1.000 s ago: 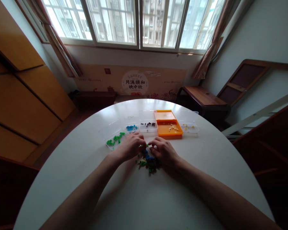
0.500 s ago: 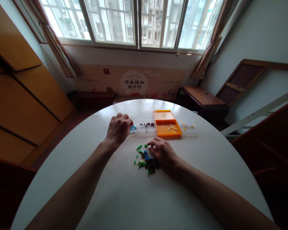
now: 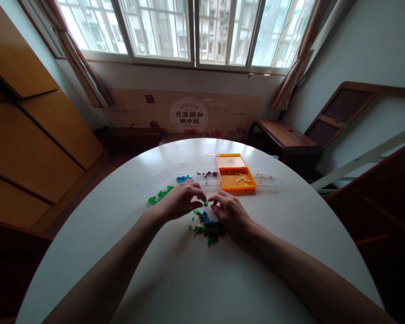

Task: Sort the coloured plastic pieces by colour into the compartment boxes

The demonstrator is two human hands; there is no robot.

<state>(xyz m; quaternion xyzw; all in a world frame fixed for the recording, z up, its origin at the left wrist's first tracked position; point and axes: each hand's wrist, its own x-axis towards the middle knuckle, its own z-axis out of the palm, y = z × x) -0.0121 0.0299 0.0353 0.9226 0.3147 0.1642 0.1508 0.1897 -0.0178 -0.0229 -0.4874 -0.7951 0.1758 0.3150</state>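
Observation:
My left hand [image 3: 184, 198] is just above the table, thumb and fingers apart, close to a small green brick [image 3: 205, 204]. On that brick's other side, my right hand [image 3: 232, 209] rests by the pile with its fingers bent and a gap between thumb and index finger. Nothing shows between the fingers of either hand. The mixed pile [image 3: 209, 229] of small green, blue and dark brown toy bricks lies below the hands, partly behind my right hand. Left of my left hand, a clear box holds green bricks [image 3: 158, 195]; blue bricks [image 3: 183, 178] lie in another clear box.
A clear box [image 3: 198, 182] with dark brown pieces stands beyond the hands. Beside it is an open orange box [image 3: 238, 191] with cream pieces, then a clear box [image 3: 273, 182] with yellow pieces. All stand on a round white table [image 3: 175, 283].
My left hand has come down and right from the clear boxes toward the green brick, its fingers now spread, uncovering the green and blue bricks. My right hand stays almost in place.

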